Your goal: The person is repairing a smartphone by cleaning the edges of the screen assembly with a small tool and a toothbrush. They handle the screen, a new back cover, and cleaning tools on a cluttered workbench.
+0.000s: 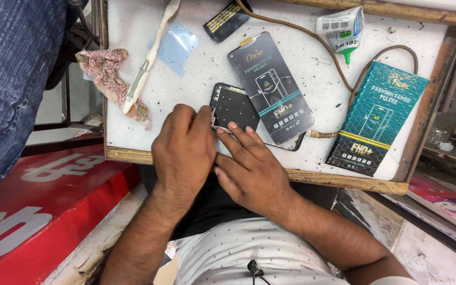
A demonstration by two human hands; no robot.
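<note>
At far left a stretch of blue denim (pixel 11 79) fills the corner, and below it lies a red board (pixel 54 206) with pale markings. The surface (pixel 312 68) is a white, speckled slab in a worn wooden frame, scattered with dark specks. On its left edge a crumpled patterned cloth (pixel 104 76) lies under a white toothbrush (pixel 149 58), with a pale blue film (pixel 178 45) just beside the brush. The left hand (pixel 183 150) is curled, its fingertips pinching the left edge of a black phone back frame (pixel 234 108) near the front rim of the surface. The right hand (pixel 252 171) lies spread, fingers flat, fingertips pressing the frame's lower edge. Overlapping the frame on its right is a dark screen-protector sleeve (pixel 270 95), and above it a small black packet (pixel 225 20). A braided brown cable (pixel 339 66) curves across the slab. A glue tube (pixel 342 31) with a green nozzle sits near the back. At right a teal box (pixel 378 119) lies closed, its contents hidden
</note>
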